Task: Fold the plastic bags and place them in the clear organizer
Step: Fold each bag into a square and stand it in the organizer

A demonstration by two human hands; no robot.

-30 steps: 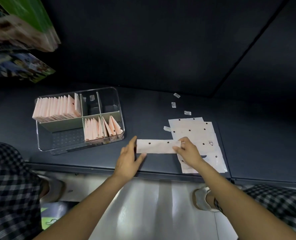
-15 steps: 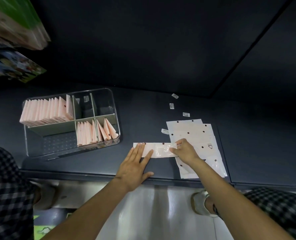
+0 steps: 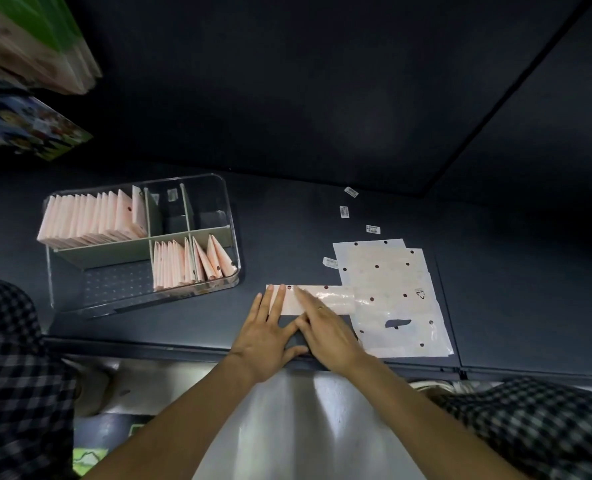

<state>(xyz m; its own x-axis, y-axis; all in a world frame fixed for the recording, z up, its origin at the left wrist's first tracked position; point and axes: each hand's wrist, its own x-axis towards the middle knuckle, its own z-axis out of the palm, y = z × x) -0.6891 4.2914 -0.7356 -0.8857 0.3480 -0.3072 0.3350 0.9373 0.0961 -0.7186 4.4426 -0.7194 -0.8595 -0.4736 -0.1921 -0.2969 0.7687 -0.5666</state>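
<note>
The folded bag strip [image 3: 317, 299] lies on the worktop [image 3: 512, 289] beside the flat bags [image 3: 391, 296]; left hand [image 3: 266, 337] and right hand [image 3: 325, 327] press it, fingers straight, seemingly flat. The organizer [image 3: 230, 216] sits left, holding folded bags [image 3: 93, 216]

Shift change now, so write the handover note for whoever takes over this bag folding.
Left hand: flat, fingers pressing the strip's left end.
Right hand: flat, smoothing the strip.
Folded strip: on the table, partly over the stack of flat bags.
Done: folded bags fill two compartments of the clear organizer.
Left: finish folding this strip, file it, then fold the stack.
</note>
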